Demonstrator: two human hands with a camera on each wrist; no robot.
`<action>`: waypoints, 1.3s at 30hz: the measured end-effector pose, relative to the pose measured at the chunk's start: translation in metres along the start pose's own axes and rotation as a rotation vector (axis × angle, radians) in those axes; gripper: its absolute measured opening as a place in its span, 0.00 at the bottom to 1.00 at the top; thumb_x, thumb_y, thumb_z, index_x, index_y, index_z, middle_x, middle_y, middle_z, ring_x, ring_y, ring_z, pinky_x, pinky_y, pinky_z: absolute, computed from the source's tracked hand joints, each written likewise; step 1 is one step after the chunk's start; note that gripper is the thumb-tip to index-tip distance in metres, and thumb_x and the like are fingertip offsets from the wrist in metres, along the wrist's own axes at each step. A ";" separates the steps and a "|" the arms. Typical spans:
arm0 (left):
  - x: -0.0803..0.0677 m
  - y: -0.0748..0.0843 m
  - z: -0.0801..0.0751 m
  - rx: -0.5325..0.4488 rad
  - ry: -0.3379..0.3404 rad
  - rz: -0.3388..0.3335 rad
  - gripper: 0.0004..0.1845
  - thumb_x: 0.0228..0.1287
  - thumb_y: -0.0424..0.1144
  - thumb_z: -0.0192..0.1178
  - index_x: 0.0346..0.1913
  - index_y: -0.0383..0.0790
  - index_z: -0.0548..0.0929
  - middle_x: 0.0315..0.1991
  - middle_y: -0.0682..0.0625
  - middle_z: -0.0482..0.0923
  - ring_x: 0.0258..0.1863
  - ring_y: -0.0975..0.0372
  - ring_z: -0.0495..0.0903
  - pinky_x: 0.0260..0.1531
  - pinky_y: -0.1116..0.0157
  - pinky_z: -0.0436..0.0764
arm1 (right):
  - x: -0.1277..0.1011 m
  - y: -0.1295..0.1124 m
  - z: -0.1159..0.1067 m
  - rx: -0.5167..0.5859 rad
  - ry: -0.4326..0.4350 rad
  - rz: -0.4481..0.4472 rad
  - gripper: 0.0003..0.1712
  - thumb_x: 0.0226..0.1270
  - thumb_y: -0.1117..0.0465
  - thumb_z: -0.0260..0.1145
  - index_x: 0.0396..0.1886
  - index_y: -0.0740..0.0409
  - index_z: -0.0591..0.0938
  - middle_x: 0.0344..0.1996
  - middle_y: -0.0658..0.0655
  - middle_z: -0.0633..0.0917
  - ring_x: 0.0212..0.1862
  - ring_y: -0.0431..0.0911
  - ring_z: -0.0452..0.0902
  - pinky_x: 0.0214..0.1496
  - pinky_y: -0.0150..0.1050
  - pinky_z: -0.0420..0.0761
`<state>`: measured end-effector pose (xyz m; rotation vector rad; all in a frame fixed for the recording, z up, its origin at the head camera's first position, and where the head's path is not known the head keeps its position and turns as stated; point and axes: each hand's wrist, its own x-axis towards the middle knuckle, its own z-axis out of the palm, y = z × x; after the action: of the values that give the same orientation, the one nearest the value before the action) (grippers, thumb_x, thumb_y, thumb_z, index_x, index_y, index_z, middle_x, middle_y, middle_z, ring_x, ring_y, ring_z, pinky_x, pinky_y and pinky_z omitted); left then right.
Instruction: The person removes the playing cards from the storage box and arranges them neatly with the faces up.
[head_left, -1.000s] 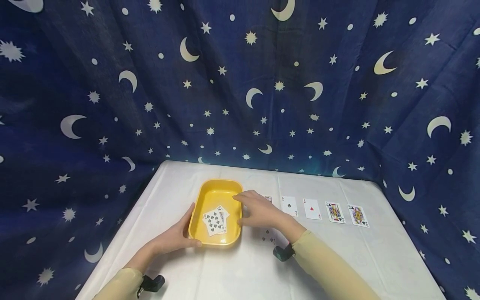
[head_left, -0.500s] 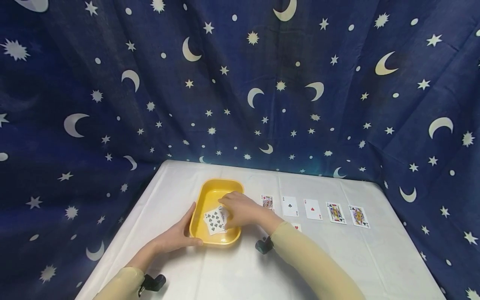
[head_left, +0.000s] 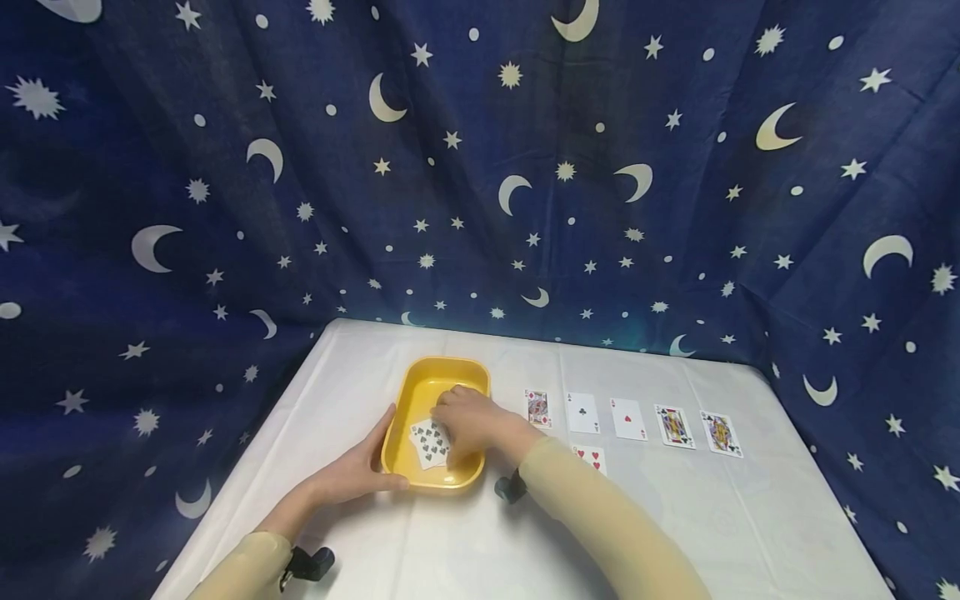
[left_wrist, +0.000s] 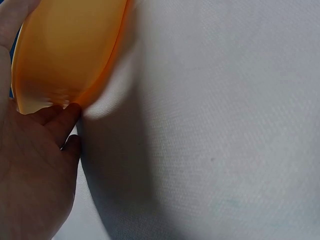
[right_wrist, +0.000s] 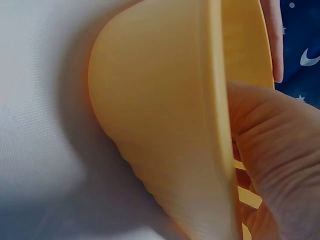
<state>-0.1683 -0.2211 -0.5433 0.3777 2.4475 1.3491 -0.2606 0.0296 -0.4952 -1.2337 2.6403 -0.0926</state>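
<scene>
A yellow plastic tray (head_left: 450, 363) stands on the table's left side with a few playing cards (head_left: 427, 442) inside, a many-pipped spade on top. My left hand (head_left: 356, 471) grips its near left corner, thumb along the near end, fingers along the left side. In the left wrist view fingertips (left_wrist: 72, 112) press at the rim of the tray (left_wrist: 75, 45). My right hand (head_left: 474, 425) reaches over the right rim, bent down over the cards' right part. The right wrist view shows the hand (right_wrist: 270, 145) past the tray wall (right_wrist: 155, 100); I cannot tell whether it pinches a card.
Right of the tray a row runs across the white cloth (head_left: 750, 517): a red face card (head_left: 538, 408), ace of clubs (head_left: 582, 412), ace of hearts (head_left: 628, 418) and two face cards (head_left: 697, 429). A hearts card (head_left: 591, 457) lies nearer, partly behind the sleeve (head_left: 600, 508).
My right hand has moved left from the tray's right rim into the tray, over the cards. The red face card and the hearts card have come into view. My left hand keeps its place.
</scene>
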 end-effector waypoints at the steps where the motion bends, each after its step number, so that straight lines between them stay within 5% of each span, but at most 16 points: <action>1: 0.000 0.000 0.000 -0.002 -0.001 0.000 0.66 0.56 0.52 0.77 0.83 0.59 0.35 0.84 0.51 0.33 0.81 0.51 0.37 0.75 0.40 0.45 | 0.001 0.000 0.001 -0.009 -0.004 0.000 0.48 0.41 0.42 0.85 0.66 0.46 0.80 0.57 0.44 0.78 0.57 0.41 0.66 0.71 0.38 0.65; 39: -0.001 0.001 0.001 -0.003 -0.001 -0.016 0.67 0.55 0.54 0.77 0.84 0.59 0.35 0.84 0.52 0.34 0.81 0.51 0.39 0.76 0.41 0.47 | 0.010 -0.001 0.010 -0.012 -0.045 0.036 0.42 0.43 0.40 0.84 0.61 0.45 0.82 0.55 0.44 0.78 0.54 0.41 0.66 0.64 0.38 0.71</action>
<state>-0.1673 -0.2202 -0.5423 0.3572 2.4423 1.3454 -0.2642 0.0219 -0.5066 -1.1778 2.6270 -0.0428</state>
